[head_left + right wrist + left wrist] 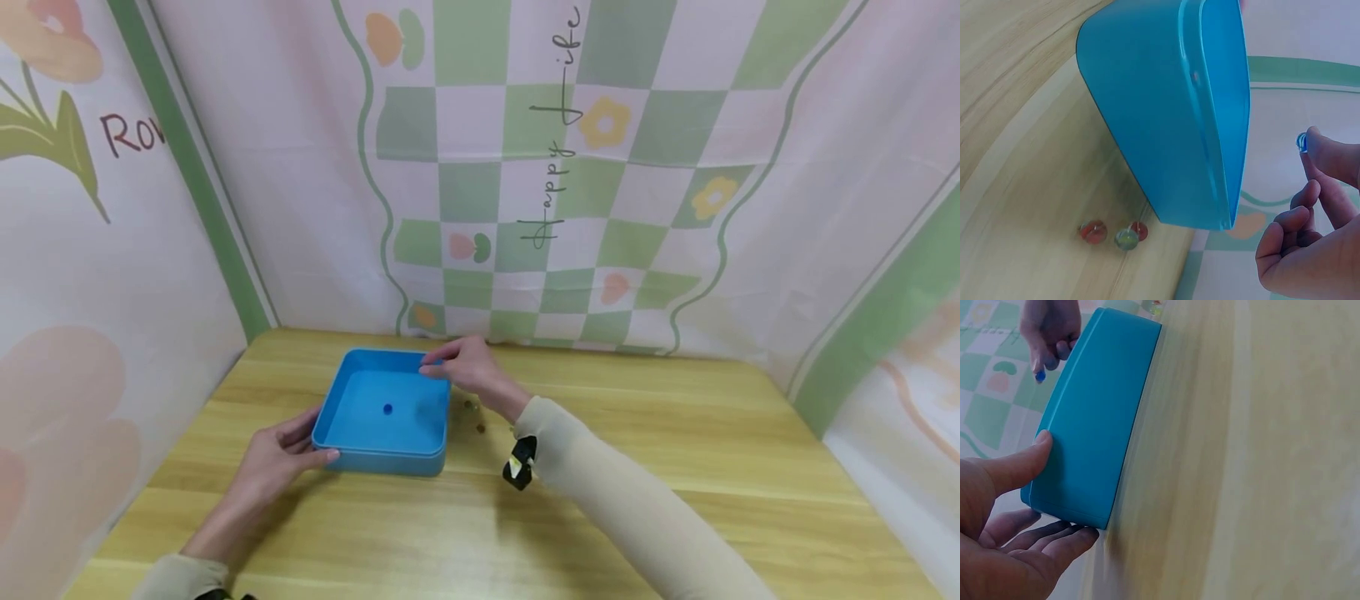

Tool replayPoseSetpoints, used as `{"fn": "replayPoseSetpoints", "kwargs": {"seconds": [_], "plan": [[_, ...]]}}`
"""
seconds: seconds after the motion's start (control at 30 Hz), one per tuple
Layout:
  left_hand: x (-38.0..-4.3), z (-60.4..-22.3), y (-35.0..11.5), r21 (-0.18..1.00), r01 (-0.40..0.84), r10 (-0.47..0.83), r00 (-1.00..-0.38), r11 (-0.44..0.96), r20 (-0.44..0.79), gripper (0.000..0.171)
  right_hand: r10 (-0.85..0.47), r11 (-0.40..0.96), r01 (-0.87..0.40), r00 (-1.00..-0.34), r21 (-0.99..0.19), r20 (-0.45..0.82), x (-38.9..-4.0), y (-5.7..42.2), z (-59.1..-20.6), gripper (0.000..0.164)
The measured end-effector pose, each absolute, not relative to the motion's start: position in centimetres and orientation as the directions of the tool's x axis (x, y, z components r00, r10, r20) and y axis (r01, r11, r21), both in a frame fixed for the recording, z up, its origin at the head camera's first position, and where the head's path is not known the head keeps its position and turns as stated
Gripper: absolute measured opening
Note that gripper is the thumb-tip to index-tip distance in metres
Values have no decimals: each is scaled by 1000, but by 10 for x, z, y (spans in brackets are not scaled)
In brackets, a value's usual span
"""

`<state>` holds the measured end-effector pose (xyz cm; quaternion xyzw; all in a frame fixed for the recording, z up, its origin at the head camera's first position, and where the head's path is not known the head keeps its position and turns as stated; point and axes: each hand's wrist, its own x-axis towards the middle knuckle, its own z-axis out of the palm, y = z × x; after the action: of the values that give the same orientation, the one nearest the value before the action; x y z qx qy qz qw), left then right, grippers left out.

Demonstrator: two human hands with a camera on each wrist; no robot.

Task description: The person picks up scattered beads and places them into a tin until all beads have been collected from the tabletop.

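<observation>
A square blue plastic box [390, 461] with no lid sits on the table. My left hand [273, 458] grips its near left corner, thumb against the front wall and fingers along the left side. Inside, a dark blue marble [387, 409] lies near the middle of the floor. Over the far right part of the box is my right hand [474, 367], pinching a clear marble with blue in it [1301, 142] between thumb and index finger. In the right wrist view that marble shows above the rim level.
Beside the box's right wall lie a reddish marble [1093, 232], a greenish clear marble [1127, 239] and another red marble [1139, 230]. The wooden table [637, 433] meets a printed cloth [570, 275] at its back; more cloth hangs at both sides.
</observation>
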<state>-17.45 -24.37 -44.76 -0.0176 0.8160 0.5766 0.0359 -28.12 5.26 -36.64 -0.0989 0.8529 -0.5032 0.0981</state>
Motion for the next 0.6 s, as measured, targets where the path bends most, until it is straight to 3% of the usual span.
{"fn": "replayPoseSetpoints", "kwargs": {"seconds": [0.6], "plan": [[-175,-446,-243,944,-91,7,-995,318,-98,89,-301,524,-113,-952,-844,-59,-286,23,-373,8]]}}
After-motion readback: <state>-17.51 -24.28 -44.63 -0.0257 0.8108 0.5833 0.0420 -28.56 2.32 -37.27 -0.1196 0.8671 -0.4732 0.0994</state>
